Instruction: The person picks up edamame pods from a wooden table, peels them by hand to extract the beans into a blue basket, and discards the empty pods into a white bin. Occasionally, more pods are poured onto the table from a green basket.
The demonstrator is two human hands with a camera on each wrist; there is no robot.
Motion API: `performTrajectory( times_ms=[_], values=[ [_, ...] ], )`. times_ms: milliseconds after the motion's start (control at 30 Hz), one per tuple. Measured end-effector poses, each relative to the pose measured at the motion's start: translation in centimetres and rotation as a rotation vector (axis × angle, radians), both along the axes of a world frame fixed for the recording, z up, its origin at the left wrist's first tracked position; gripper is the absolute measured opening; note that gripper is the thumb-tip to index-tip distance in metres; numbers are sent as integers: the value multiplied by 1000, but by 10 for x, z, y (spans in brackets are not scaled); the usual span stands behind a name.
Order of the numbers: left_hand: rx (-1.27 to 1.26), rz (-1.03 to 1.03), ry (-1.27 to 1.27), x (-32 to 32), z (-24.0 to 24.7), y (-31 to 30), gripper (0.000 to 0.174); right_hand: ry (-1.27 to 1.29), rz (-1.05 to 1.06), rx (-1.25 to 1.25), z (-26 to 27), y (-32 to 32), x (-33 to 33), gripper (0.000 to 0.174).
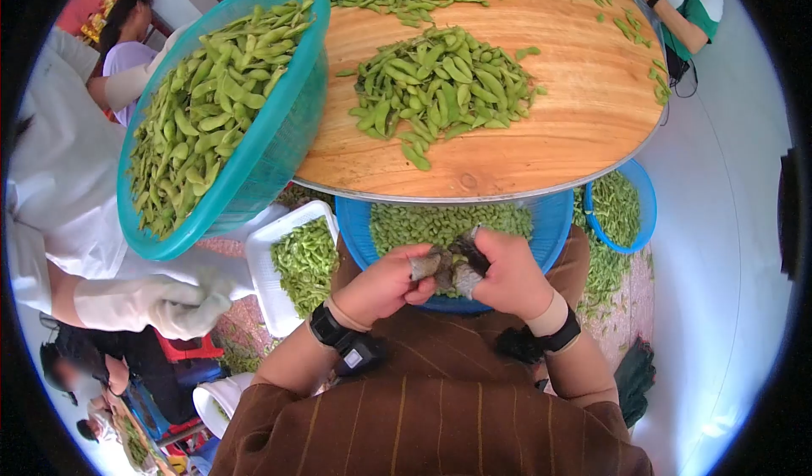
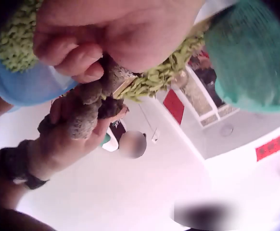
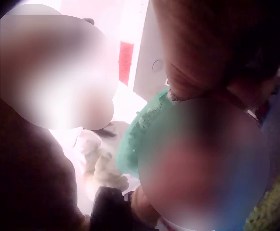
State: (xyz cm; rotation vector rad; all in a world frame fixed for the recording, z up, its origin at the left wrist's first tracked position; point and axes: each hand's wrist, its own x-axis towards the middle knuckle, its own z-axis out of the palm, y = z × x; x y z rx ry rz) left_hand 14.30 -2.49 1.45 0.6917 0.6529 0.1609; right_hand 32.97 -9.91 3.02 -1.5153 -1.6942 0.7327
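My left hand (image 1: 382,283) and right hand (image 1: 513,277) meet over a blue basin (image 1: 351,226) of shelled green beans (image 1: 452,222). Worn grey wraps cover several fingertips of both hands. Between the thumbs and curled fingers the hands pinch a soybean pod (image 1: 457,266), mostly hidden by the wraps. In the left wrist view, the left hand (image 2: 116,33) has its fingers curled, with the right hand (image 2: 65,144) close below. Blur hides much of the right wrist view.
Green pods (image 1: 444,87) are heaped on the round wooden table (image 1: 584,112) ahead. At left, a person wearing white gloves (image 1: 161,302) is beside a tilted teal basin (image 1: 292,129) full of pods. A white tray (image 1: 260,277) and a blue basket (image 1: 647,205) stand lower down.
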Motion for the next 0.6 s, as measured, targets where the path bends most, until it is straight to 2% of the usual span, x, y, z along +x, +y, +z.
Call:
performTrajectory(
  times_ms=[33,67,133,167,200,233,267,333,367,433,467,533,567,600],
  values=[
    [-132,33,-90,-6,-3,2,14,-2,6,4,1,2,-1,22],
    [-127,37,-92,-12,-7,4,14,-14,58,14,3,5,-3,20],
    [-276,99,-276,-25,-11,3,14,-29,114,28,5,9,-3,18],
    [-271,102,-278,-35,-8,4,14,-139,137,89,6,11,-2,17],
    [-171,159,-161,-45,-1,5,16,-248,158,151,8,13,-1,15],
    [-71,214,-42,-56,4,8,20,-248,160,157,10,16,-2,15],
    [-66,216,-41,-68,4,11,20,-262,86,195,13,20,-4,14],
    [673,47,754,-95,-3,18,30,-272,15,239,20,32,-9,13],
    [676,52,759,-109,-11,18,30,-303,-81,280,23,41,-13,14],
    [1541,-50,1267,-131,-25,11,36,-368,-241,273,34,56,-23,17],
    [1544,-48,1272,-135,-26,8,36,-364,-240,278,33,63,-26,17],
    [1492,85,1215,-136,-23,7,32,-418,-321,264,26,76,-29,16],
    [1474,142,1087,-135,-23,7,26,-416,-319,269,23,81,-28,16],
    [1476,148,1090,-129,-20,7,26,-354,-300,286,20,83,-25,16]
  ],
)
